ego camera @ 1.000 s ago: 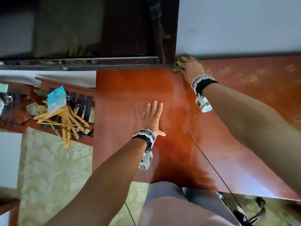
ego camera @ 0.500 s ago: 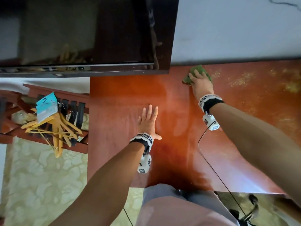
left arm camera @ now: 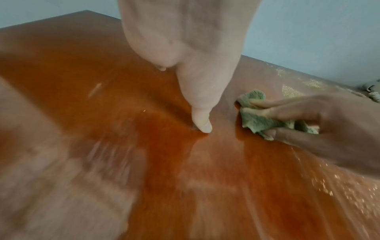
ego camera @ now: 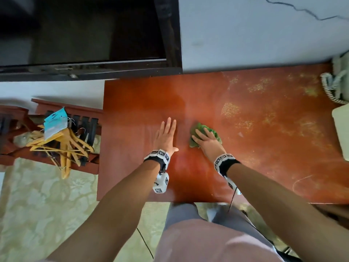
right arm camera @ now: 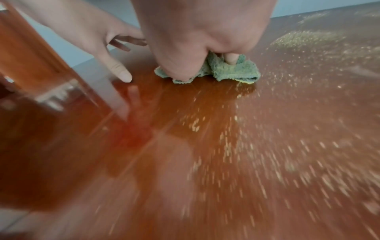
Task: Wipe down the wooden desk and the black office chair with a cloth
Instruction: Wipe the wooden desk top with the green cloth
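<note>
The red-brown wooden desk (ego camera: 264, 167) fills the middle of the head view. My right hand (ego camera: 207, 143) grips a bunched green cloth (ego camera: 206, 129) and presses it on the desk top. In the right wrist view the cloth (right arm camera: 232, 71) is wadded under my palm, with a fingertip curled into it. In the left wrist view thumb and fingers pinch the cloth (left arm camera: 257, 120). My left hand (ego camera: 166, 137) lies flat on the desk just left of the cloth, fingers straight. The black chair is not plainly in view.
Pale dusty speckles (ego camera: 255, 110) cover the desk right of the cloth. A corded telephone (ego camera: 336, 86) and a white object (ego camera: 341, 129) sit at the desk's right end. A dark cabinet (ego camera: 85, 35) stands at the back left. Wooden hangers (ego camera: 62, 144) lie on a low rack left.
My right hand has dragged the cloth from the desk's far edge by the wall toward me, ending beside my left hand. The left hand has stayed flat in place.
</note>
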Demonstrator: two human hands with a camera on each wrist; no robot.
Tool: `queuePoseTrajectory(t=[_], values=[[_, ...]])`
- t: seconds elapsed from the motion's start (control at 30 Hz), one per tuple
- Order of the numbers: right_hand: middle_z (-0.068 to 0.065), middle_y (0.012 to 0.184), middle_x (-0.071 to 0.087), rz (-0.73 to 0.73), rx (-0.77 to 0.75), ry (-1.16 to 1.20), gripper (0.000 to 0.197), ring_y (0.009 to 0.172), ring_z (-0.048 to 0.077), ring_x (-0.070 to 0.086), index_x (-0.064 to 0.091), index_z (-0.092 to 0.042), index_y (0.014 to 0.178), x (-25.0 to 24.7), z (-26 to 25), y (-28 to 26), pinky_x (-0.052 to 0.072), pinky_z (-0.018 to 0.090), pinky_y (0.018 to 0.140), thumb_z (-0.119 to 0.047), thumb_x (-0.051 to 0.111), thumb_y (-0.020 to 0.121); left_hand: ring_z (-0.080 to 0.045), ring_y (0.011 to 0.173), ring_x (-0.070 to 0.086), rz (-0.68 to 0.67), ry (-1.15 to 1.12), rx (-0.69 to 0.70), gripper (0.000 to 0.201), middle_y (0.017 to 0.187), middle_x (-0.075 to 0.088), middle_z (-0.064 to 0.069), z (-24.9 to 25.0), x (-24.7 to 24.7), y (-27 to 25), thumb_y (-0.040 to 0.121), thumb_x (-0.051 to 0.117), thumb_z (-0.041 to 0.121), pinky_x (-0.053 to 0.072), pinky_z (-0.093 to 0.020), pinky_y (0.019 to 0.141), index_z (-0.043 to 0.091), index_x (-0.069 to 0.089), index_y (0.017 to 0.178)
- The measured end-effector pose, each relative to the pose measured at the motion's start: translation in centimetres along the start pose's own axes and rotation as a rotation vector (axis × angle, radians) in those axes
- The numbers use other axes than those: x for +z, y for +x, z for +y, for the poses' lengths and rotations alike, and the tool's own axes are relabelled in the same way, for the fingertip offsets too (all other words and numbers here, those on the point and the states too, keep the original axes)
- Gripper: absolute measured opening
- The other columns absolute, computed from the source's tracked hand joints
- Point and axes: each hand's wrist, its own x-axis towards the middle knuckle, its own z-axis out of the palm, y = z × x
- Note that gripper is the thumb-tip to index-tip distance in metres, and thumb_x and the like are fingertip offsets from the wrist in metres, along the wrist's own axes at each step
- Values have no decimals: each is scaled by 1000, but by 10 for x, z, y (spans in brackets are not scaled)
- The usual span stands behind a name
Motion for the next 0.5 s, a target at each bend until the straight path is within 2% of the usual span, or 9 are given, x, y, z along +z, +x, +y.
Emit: queuePoseTrajectory(t=[0.1, 0.2, 0.27, 0.37, 0.43, 0.5], values=[[-4, 171, 8, -27, -85, -65, 74, 158, 35, 1, 24, -32, 162, 28, -2, -35, 22, 52, 126, 0, 51, 100, -27, 160, -6, 24, -10, -54, 129, 172, -18, 1, -4, 22, -31, 81, 86, 40, 17, -48, 129, 25, -12, 164], [-4, 172, 4, -66, -177, -133, 70, 158, 34, 0, 21, -31, 163, 43, -9, -74, 18, 51, 127, -2, 46, 104, -28, 160, -6, -3, -31, -116, 128, 171, -19, 2, -1, 48, -69, 83, 84, 45, 15, -49, 129, 26, -13, 164], [-4, 172, 2, -102, -232, -145, 68, 158, 34, -2, 21, -30, 163, 55, -10, -98, 17, 51, 127, -2, 43, 105, -29, 160, -5, -20, -10, -112, 127, 171, -20, 1, 6, 66, -92, 83, 81, 50, 16, -49, 128, 25, -14, 164], [0, 172, 3, -145, -321, -159, 69, 157, 37, -2, 22, -26, 163, 75, -10, -128, 17, 52, 126, -10, 51, 103, -30, 160, -4, -24, 42, -53, 131, 172, -19, 0, 23, 89, -119, 80, 81, 56, 17, -49, 128, 25, -14, 164], [0, 172, 4, -181, -348, -173, 64, 157, 37, -1, 21, -26, 163, 86, -9, -148, 14, 50, 127, -16, 47, 106, -29, 159, -7, -35, 22, -60, 133, 171, -20, 2, 37, 102, -134, 77, 83, 58, 14, -49, 128, 28, -15, 164], [-2, 172, 3, -186, -351, -177, 62, 158, 35, -2, 20, -27, 163, 92, -6, -169, 12, 49, 128, -14, 43, 107, -29, 159, -9, -45, -2, -89, 135, 171, -21, 3, 50, 113, -144, 76, 83, 59, 12, -49, 127, 30, -16, 163]])
